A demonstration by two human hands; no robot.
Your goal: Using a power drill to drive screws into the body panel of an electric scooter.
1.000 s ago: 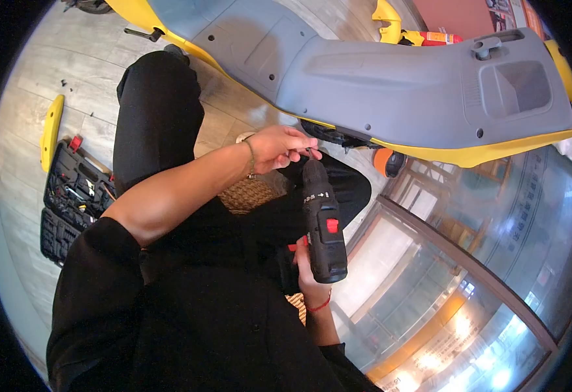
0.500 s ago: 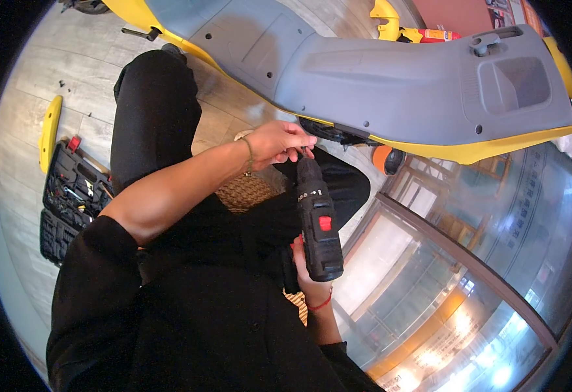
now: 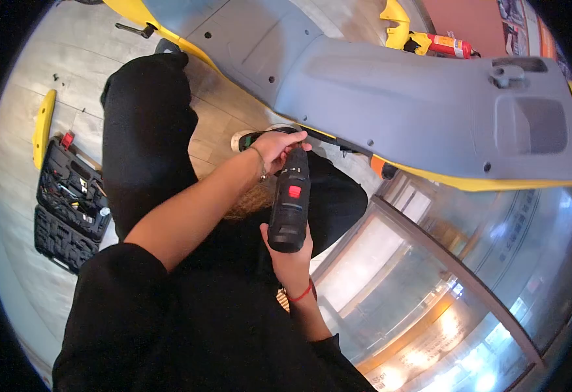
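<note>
My right hand (image 3: 290, 256) grips the handle of a black cordless drill (image 3: 290, 202) with a red button, its nose pointing up at the lower edge of a grey scooter body panel (image 3: 390, 98). My left hand (image 3: 277, 147) is closed around the drill's front end, where the chuck meets the panel's yellow trim (image 3: 469, 183). The drill's tip is hidden behind my left fingers. My black-clad knees are below the panel.
An open black tool case (image 3: 67, 206) with bits and sockets lies on the wooden floor at the left, beside a loose yellow panel piece (image 3: 43, 124). A red fire extinguisher (image 3: 444, 46) lies at the top right. A glass railing (image 3: 443, 274) runs along the right.
The drill and both hands have shifted slightly up toward the panel's edge. The grip stays the same.
</note>
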